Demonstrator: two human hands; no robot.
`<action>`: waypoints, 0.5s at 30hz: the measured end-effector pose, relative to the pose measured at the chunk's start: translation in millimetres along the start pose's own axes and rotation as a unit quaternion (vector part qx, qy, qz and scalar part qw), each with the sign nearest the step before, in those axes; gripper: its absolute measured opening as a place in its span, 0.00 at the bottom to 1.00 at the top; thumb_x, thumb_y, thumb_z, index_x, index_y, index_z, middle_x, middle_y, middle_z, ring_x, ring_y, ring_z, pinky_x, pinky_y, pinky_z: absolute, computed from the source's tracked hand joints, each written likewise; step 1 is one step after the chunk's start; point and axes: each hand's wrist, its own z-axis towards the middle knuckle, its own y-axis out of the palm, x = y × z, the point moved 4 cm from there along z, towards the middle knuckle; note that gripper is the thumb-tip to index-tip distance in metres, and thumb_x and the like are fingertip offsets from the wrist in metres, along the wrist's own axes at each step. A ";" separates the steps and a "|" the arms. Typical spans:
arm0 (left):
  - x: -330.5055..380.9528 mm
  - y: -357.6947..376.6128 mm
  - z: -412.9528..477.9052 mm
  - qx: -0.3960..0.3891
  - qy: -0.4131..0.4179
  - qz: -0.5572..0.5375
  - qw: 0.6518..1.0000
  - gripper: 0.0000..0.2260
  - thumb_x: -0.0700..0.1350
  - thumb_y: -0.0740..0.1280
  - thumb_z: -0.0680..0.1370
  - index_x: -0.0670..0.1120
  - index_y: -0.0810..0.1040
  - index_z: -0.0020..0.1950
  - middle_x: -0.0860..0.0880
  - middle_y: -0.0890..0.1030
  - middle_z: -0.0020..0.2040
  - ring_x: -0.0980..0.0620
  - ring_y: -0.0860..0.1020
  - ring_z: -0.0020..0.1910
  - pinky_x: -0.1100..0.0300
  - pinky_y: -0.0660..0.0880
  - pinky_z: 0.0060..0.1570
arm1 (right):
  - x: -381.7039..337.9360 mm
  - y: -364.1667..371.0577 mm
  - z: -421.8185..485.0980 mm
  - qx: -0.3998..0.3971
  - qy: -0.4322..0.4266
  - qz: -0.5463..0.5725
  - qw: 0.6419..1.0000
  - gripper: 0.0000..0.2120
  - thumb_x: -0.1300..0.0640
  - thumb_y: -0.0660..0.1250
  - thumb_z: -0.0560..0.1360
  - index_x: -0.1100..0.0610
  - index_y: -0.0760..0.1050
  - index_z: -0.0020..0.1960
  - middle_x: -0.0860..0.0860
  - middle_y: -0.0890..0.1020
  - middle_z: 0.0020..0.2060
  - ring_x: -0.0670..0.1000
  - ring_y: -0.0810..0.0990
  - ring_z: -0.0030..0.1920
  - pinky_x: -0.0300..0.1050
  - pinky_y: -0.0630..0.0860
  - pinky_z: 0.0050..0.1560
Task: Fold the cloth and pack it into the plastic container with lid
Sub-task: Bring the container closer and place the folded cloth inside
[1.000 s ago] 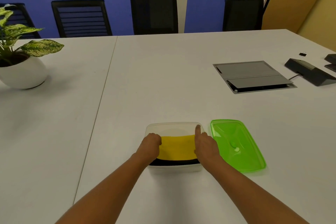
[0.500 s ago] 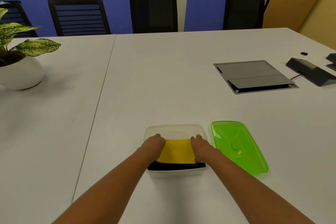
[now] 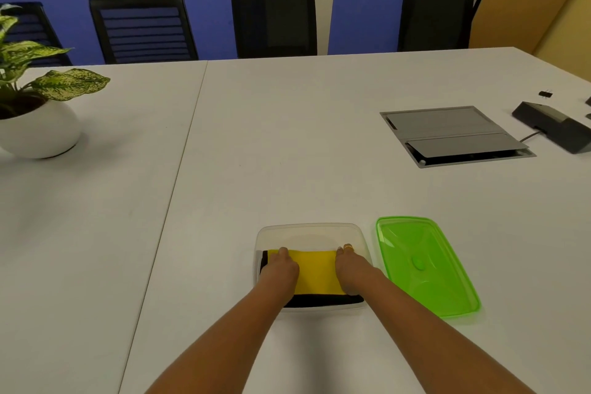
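A clear plastic container stands on the white table near its front edge. Inside it lies the folded cloth, yellow on top with a black layer showing along the near and left edges. My left hand presses down on the cloth's left end and my right hand presses on its right end, fingers pointing forward to the cloth's far edge. The far strip of the container holds no cloth. The green lid lies flat on the table just right of the container, not touching my hands.
A potted plant in a white bowl stands at the far left. A grey cable hatch is set in the table at the right, with a black device and a small clip beyond it. Black chairs line the far side.
Both hands slid a little over the cloth inside the container and flattened it. The right forefinger, earlier up at the far rim, now lies at the cloth's far edge.
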 end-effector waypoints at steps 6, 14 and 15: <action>1.7 -1.7 -10.6 0.110 -0.016 -0.091 0.990 0.15 0.38 0.70 0.71 0.40 0.74 0.57 0.43 0.73 0.60 0.47 0.73 0.58 0.59 0.76 0.48 | -6.0 2.8 -7.4 0.063 0.011 -0.012 0.998 0.28 0.64 0.66 0.73 0.63 0.60 0.69 0.58 0.63 0.70 0.56 0.66 0.67 0.47 0.71 0.59; 11.9 19.5 -4.7 -0.006 0.030 -0.174 0.984 0.28 0.47 0.57 0.80 0.46 0.46 0.77 0.44 0.44 0.78 0.43 0.46 0.77 0.47 0.52 0.75 | -27.0 24.3 -5.1 -0.031 -0.029 0.046 0.998 0.29 0.54 0.57 0.79 0.47 0.47 0.75 0.57 0.41 0.76 0.61 0.41 0.75 0.57 0.53 0.75; 12.0 21.3 -4.2 -0.020 0.030 -0.175 0.984 0.29 0.50 0.54 0.81 0.47 0.44 0.77 0.44 0.41 0.78 0.43 0.43 0.77 0.46 0.48 0.75 | -27.3 27.9 -3.6 -0.045 -0.026 0.041 0.998 0.30 0.53 0.56 0.80 0.47 0.44 0.76 0.57 0.38 0.76 0.62 0.38 0.75 0.58 0.50 0.75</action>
